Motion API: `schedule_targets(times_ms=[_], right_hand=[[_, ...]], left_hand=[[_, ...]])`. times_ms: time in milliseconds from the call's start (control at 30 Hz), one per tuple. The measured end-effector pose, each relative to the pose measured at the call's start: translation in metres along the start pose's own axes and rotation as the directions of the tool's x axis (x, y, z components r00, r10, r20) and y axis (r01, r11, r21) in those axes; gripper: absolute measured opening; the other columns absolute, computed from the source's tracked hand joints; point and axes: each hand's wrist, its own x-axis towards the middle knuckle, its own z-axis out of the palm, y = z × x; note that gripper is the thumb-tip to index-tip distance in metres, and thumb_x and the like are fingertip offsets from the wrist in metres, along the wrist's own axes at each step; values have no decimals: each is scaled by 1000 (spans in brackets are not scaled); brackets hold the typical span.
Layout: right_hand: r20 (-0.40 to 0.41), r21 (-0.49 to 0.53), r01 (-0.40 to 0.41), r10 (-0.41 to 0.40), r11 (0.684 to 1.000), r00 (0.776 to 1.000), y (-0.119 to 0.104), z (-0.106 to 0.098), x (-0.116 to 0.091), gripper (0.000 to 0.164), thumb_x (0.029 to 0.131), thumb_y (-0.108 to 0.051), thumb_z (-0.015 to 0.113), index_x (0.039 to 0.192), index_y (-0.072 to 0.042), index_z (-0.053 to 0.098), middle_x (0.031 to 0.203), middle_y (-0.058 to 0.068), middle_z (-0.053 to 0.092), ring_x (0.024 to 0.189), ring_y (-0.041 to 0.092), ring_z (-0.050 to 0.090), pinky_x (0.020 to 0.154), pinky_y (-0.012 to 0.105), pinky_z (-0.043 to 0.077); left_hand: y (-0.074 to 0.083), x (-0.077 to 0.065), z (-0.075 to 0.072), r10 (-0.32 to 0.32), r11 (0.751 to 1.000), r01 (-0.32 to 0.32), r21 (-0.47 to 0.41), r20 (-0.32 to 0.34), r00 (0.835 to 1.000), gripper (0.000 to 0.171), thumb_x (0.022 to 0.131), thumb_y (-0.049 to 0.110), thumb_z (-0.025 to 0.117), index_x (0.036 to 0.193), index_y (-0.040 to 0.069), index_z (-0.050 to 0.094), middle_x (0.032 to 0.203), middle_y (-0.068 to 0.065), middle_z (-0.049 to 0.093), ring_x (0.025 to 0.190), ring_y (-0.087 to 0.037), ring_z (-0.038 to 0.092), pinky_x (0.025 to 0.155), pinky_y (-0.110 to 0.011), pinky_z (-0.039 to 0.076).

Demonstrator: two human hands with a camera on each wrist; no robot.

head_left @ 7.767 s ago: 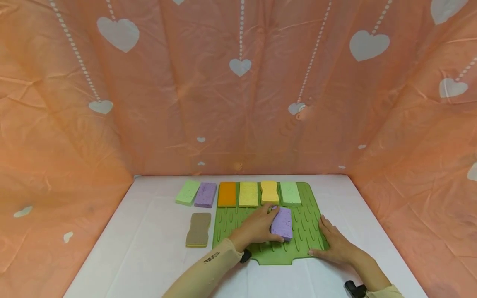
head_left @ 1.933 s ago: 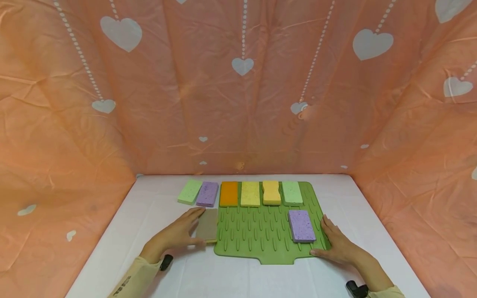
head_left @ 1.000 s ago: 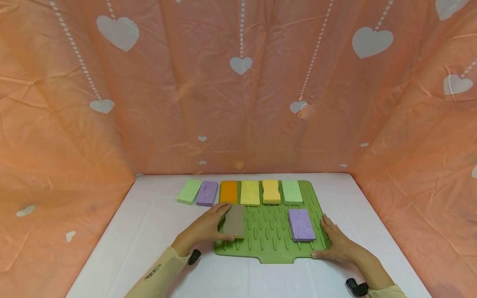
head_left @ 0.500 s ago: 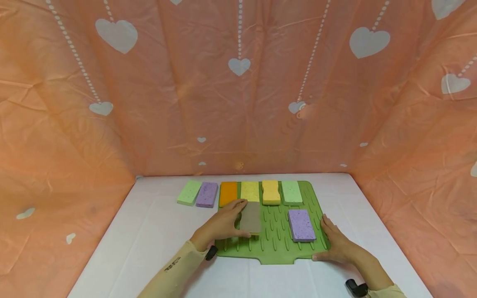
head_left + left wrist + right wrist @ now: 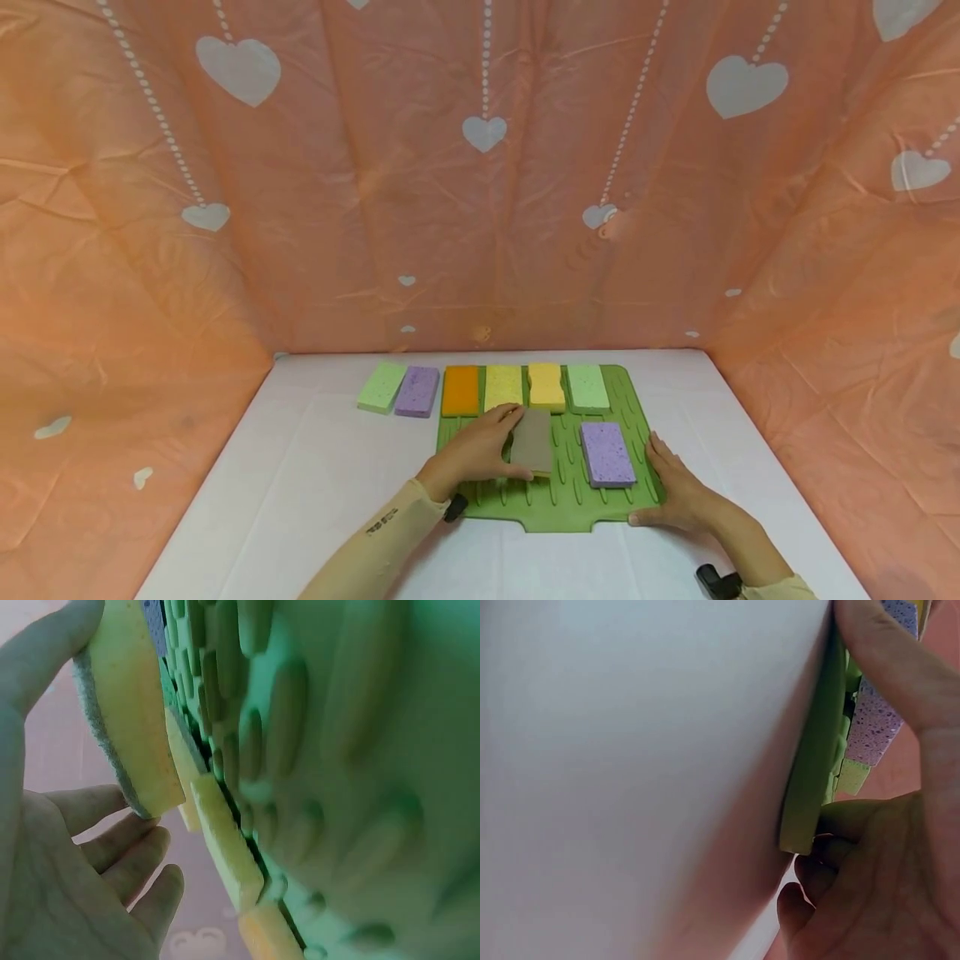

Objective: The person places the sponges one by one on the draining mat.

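Note:
My left hand (image 5: 472,450) pinches a scrub sponge (image 5: 532,442) between its thumb and fingertips, over the middle of a green ridged mat (image 5: 517,521). In the left wrist view this sponge (image 5: 131,712) has a yellow body and a grey scouring face, and it is held apart from the ridges. A purple sponge (image 5: 607,454) lies on the mat to its right. My right hand (image 5: 682,496) rests at the mat's front right corner, fingers along the side edge and thumb at the front edge. The right wrist view shows its fingertips (image 5: 829,851) touching the mat's edge (image 5: 810,765).
Along the mat's back edge lie an orange sponge (image 5: 460,391), a yellow sponge (image 5: 503,387), a wavy yellow sponge (image 5: 546,387) and a mint green sponge (image 5: 588,388). Left of the mat, a light green sponge (image 5: 381,387) and a purple sponge (image 5: 417,392) lie on the white tabletop (image 5: 300,467).
My left hand let go of the purple sponge on the mat, took the grey-faced scrub sponge from the table and moved it right, over the mat. My right hand has stayed at the corner.

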Motion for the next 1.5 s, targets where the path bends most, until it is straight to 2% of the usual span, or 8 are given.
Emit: schedule_targets(times_ms=[267, 467, 667, 833, 1133, 1500], right_hand=[[9, 9, -13, 13, 1000, 1000, -2, 0, -2, 136, 74, -40, 99, 160, 22, 15, 170, 42, 4, 152, 67, 8, 122, 76, 16], [1, 2, -1, 1, 1000, 1000, -3, -1, -2, 134, 74, -39, 99, 160, 23, 16, 169, 43, 5, 152, 68, 10, 122, 76, 17], [4, 14, -3, 3, 1000, 1000, -4, -1, -2, 135, 74, -37, 100, 160, 22, 14, 170, 42, 3, 155, 64, 8, 123, 76, 13], [1, 14, -1, 1, 1000, 1000, -4, -1, -1, 134, 74, -36, 99, 160, 22, 15, 170, 41, 3, 155, 63, 8, 123, 76, 13], [-6, 6, 2, -2, 1000, 1000, -4, -1, -1, 134, 74, -38, 99, 160, 21, 15, 171, 41, 4, 156, 63, 8, 123, 76, 14], [-7, -5, -5, 5, 1000, 1000, -5, 1, -1, 136, 73, -39, 100, 160, 21, 16, 170, 41, 4, 155, 63, 9, 123, 75, 14]], left_hand=[[9, 8, 10, -9, 1000, 9, 14, 4, 1000, 113, 87, 64, 84, 170, 9, 30, 174, -11, 32, 154, -30, 43, 121, -48, 44], [17, 13, 17, -6, 1000, 6, 20, -1, 1000, 114, 87, 64, 83, 171, 9, 29, 175, -10, 31, 156, -30, 39, 124, -47, 41], [21, 16, 24, -2, 1000, 2, 22, -1, 1000, 115, 87, 65, 82, 171, 9, 27, 175, -12, 30, 158, -31, 36, 126, -48, 39], [23, 17, 26, 6, 1000, -6, 19, -3, 1000, 115, 88, 63, 83, 171, 8, 26, 175, -13, 29, 158, -31, 36, 126, -48, 38], [27, 18, 33, 22, 998, -19, 60, -36, 999, 114, 87, 64, 83, 169, 5, 30, 170, -12, 36, 152, -27, 43, 124, -42, 42], [30, 19, 34, 7, 997, -5, 83, -25, 1000, 112, 88, 65, 81, 169, 6, 31, 169, -12, 37, 151, -26, 44, 123, -40, 42]])
